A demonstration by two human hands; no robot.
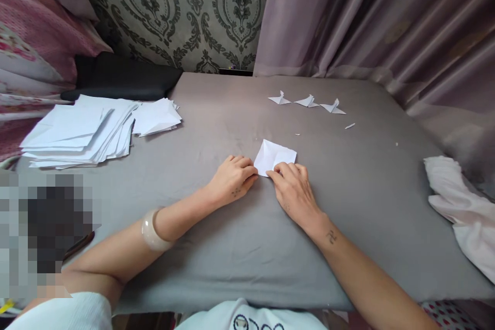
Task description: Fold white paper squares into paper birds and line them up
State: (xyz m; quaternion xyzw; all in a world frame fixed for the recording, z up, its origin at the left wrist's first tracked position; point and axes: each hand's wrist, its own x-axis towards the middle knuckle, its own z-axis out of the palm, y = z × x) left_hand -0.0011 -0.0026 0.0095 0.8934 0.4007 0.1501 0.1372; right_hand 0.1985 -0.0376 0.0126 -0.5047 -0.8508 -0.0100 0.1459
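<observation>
Your white shirt point(216, 315) is closest. Past it, a small folded piece of white paper point(280, 154) lies on the gray cloth point(240, 247), between your hands. Your left hand point(234, 178) pinches its left corner, fingers bent close together. Your right hand point(293, 183) has curled fingers and holds the near edge. Three folded paper birds point(308, 102) sit farther back, and a big paper stack point(77, 126) lies to the left.

The right hand point(294, 183) hides part of the creased paper point(273, 153); the bottom edge crops the shirt point(253, 312).
</observation>
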